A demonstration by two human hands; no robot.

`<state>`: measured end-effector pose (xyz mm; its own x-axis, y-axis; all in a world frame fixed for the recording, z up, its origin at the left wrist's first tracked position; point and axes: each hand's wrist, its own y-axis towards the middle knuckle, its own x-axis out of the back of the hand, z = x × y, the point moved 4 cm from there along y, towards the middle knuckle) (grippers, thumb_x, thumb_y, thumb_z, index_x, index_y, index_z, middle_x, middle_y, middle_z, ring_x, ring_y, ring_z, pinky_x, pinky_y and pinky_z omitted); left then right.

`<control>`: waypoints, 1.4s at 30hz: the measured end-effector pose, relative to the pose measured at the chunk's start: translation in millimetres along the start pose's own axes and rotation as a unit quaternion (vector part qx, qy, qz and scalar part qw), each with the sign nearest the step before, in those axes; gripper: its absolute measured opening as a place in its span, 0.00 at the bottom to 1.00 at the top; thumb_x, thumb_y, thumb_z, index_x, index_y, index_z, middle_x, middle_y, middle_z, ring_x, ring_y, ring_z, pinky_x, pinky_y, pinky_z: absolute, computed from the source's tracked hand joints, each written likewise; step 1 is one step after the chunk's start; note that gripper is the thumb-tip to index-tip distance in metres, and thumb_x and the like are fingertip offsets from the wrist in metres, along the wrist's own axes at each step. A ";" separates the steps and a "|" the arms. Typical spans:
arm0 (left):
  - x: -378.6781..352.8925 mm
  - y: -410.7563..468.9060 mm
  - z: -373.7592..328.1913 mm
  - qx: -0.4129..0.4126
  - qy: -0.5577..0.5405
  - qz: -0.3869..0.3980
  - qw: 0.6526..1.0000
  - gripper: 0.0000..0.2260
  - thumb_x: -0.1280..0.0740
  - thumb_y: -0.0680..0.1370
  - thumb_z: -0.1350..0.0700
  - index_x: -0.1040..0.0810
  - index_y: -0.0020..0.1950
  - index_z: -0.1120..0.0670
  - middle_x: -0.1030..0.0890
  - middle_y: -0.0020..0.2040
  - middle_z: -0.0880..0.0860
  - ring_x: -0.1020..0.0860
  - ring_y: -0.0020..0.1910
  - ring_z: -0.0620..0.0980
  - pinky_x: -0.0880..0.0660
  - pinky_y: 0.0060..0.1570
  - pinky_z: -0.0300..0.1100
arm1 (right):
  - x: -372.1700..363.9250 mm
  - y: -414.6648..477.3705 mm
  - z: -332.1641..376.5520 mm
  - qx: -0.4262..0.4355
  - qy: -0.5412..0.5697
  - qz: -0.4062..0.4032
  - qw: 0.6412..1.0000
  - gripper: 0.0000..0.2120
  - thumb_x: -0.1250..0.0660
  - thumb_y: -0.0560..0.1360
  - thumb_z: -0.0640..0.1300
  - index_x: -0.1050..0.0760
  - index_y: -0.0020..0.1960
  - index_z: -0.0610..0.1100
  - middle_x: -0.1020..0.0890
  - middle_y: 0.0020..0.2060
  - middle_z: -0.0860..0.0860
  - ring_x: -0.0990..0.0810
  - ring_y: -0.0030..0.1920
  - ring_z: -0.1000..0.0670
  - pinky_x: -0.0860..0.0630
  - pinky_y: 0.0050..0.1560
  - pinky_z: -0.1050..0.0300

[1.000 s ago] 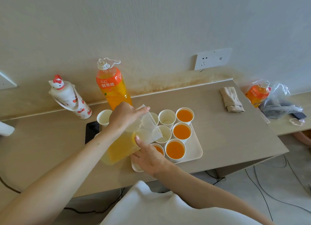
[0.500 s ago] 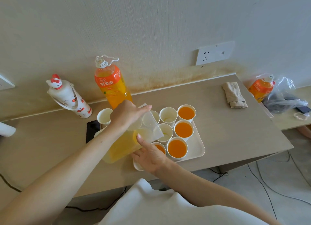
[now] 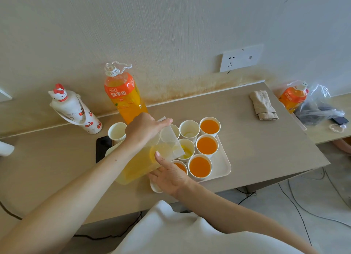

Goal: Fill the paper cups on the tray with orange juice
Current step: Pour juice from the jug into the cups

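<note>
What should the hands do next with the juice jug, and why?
Probably tip the jug a little further with the left hand, the right hand steadying it: it points into the middle cup, which holds only a splash of juice, while the neighbouring cup is full.

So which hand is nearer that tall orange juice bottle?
Left. The left hand, gripping the clear plastic pitcher, is just in front of the tall orange juice bottle; the right hand is farther, touching the pitcher.
</note>
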<state>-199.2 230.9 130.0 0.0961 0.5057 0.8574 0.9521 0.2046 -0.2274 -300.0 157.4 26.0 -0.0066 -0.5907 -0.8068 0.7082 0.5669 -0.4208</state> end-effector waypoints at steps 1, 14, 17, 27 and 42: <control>-0.1 -0.3 -0.1 -0.001 0.000 0.000 1.000 0.28 0.32 0.71 0.35 0.39 0.27 0.53 0.38 0.24 0.48 0.37 0.24 0.49 0.43 0.29 0.42 | 0.7 0.2 -0.6 -0.001 -0.002 -0.002 1.000 0.48 0.15 0.53 0.55 0.28 0.68 0.45 0.19 0.62 0.45 0.19 0.60 0.47 0.20 0.54 0.56; -2.2 1.2 4.7 0.001 -0.017 0.002 1.000 0.28 0.31 0.70 0.34 0.39 0.27 0.53 0.38 0.25 0.48 0.36 0.25 0.50 0.41 0.31 0.43 | 2.8 0.3 -2.6 -0.003 -0.014 -0.002 1.000 0.49 0.15 0.54 0.55 0.30 0.70 0.44 0.20 0.62 0.45 0.19 0.60 0.47 0.19 0.51 0.57; -1.6 1.5 4.9 0.000 -0.016 0.002 1.000 0.28 0.31 0.70 0.34 0.39 0.27 0.53 0.38 0.24 0.48 0.37 0.24 0.50 0.42 0.31 0.43 | 3.4 1.7 -2.9 -0.005 -0.018 -0.006 1.000 0.50 0.16 0.55 0.55 0.32 0.72 0.44 0.20 0.63 0.44 0.19 0.61 0.47 0.19 0.51 0.57; -3.2 4.3 7.4 0.000 -0.025 0.006 1.000 0.28 0.31 0.69 0.34 0.39 0.27 0.53 0.37 0.24 0.48 0.36 0.24 0.50 0.40 0.32 0.43 | 6.7 5.1 -5.2 -0.008 -0.022 -0.007 1.000 0.51 0.16 0.55 0.56 0.33 0.73 0.44 0.21 0.64 0.44 0.21 0.64 0.46 0.21 0.57 0.55; 0.1 1.9 2.0 -0.002 0.004 -0.001 1.000 0.28 0.32 0.71 0.34 0.39 0.28 0.53 0.38 0.25 0.48 0.36 0.25 0.51 0.42 0.31 0.43 | 6.2 8.3 -4.7 -0.005 -0.008 -0.007 1.000 0.52 0.15 0.54 0.55 0.33 0.73 0.45 0.21 0.64 0.45 0.22 0.64 0.45 0.27 0.66 0.49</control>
<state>-197.9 233.0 128.8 0.0968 0.4992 0.8610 0.9531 0.2027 -0.2247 -297.5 161.1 15.5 -0.0047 -0.6081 -0.7939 0.7012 0.5640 -0.4362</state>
